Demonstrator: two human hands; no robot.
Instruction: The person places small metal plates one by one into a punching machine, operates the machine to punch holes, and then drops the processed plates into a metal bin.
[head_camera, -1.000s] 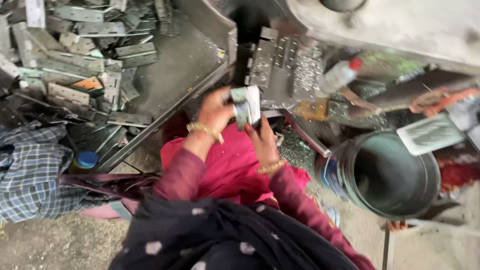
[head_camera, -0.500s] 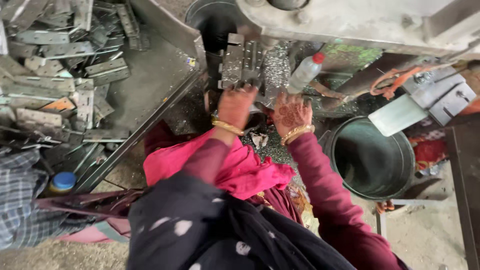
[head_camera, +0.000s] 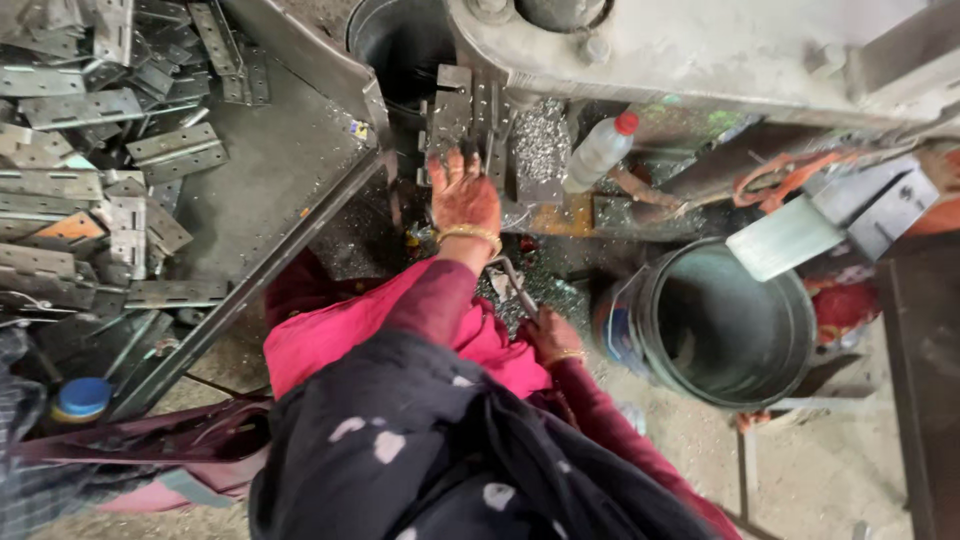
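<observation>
Left hand (head_camera: 462, 195) on upright metal plate (head_camera: 450, 115)

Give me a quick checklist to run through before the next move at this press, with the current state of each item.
1. Left hand placed on the metal plate at the press die: ok, fingers rest on it.
2. Left hand clear of the die area: not ok, it is at the die.
3. Right hand on the lever handle: ok, it grips the lower end.
4. Plate seated flat: cannot tell.
5. Bucket open to the right: ok.
6. Plastic bottle capped and out of the way: ok, lying beside the die.
</observation>
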